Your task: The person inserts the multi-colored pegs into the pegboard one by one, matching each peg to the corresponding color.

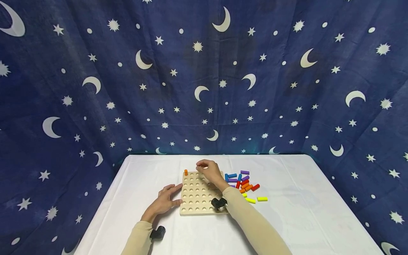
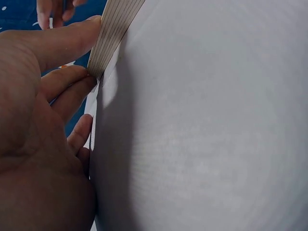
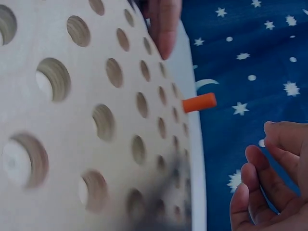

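Observation:
A pale wooden pegboard (image 1: 194, 214) with rows of round holes lies on the table. One orange peg (image 1: 186, 172) stands upright at its far left corner, also seen in the right wrist view, where this orange peg (image 3: 199, 102) rises from the board's edge. My left hand (image 1: 164, 200) rests at the board's left side, thumb and fingertips touching the edge. Over the far part of the board hovers my right hand (image 1: 210, 173), its fingers loosely bent. In the right wrist view, the right hand (image 3: 276, 180) shows no peg between thumb and fingers.
Right of the board lie several loose pegs: blue (image 1: 232, 175), purple (image 1: 244, 172), red (image 1: 255, 187), orange (image 1: 249, 188) and yellow (image 1: 262, 199). A white cloth (image 1: 302, 219) covers the table. Behind it hangs a dark blue curtain (image 1: 178, 131) with moons and stars.

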### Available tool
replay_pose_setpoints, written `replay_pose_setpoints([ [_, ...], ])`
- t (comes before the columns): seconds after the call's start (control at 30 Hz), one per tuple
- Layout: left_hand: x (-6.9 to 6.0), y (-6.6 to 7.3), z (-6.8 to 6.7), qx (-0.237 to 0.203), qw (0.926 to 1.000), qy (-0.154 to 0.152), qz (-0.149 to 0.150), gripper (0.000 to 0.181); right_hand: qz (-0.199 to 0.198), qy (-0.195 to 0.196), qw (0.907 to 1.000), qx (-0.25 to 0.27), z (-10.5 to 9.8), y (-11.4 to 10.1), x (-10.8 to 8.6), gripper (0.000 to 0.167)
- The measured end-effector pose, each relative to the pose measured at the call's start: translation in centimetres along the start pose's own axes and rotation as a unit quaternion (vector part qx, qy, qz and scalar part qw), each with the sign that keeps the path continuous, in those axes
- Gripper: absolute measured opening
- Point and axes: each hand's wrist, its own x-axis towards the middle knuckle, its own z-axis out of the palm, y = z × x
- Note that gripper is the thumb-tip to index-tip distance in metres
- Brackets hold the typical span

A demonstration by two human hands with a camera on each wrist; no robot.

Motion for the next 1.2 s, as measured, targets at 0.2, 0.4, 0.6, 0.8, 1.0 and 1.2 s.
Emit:
replay_pose_setpoints([
  [0.2,0.2,0.1,0.2,0.005,1.0000,0.000,0.002,0.067,-0.036,0.027,0.9989,-0.010,-2.3,-0.6,-0.5,0.017],
  [0.4,0.1,0.3,0.1,0.003,1.0000,-0.003,-0.007,0.068,-0.040,0.036,0.9984,-0.018,-3.8,-1.2,-1.6,0.014],
  [0.6,-0.1,0.3,0.1,0.006,0.9999,-0.001,-0.013,0.068,-0.040,0.035,0.9985,-0.015,-5.2,-1.4,-3.1,0.013],
  [0.8,-0.3,0.1,-0.1,0.004,0.9999,-0.003,-0.013,0.067,-0.022,0.041,0.9986,-0.027,-6.5,-0.7,-4.9,0.012],
  [1.0,-0.3,0.0,-0.3,0.008,0.9998,-0.003,-0.019,0.067,0.007,0.040,0.9990,-0.020,-8.1,0.3,-6.9,0.015],
  [1.2,-0.1,0.2,0.0,0.003,0.9997,-0.007,-0.022,0.067,0.024,0.049,0.9979,-0.035,-10.3,1.6,-8.7,0.015],
])
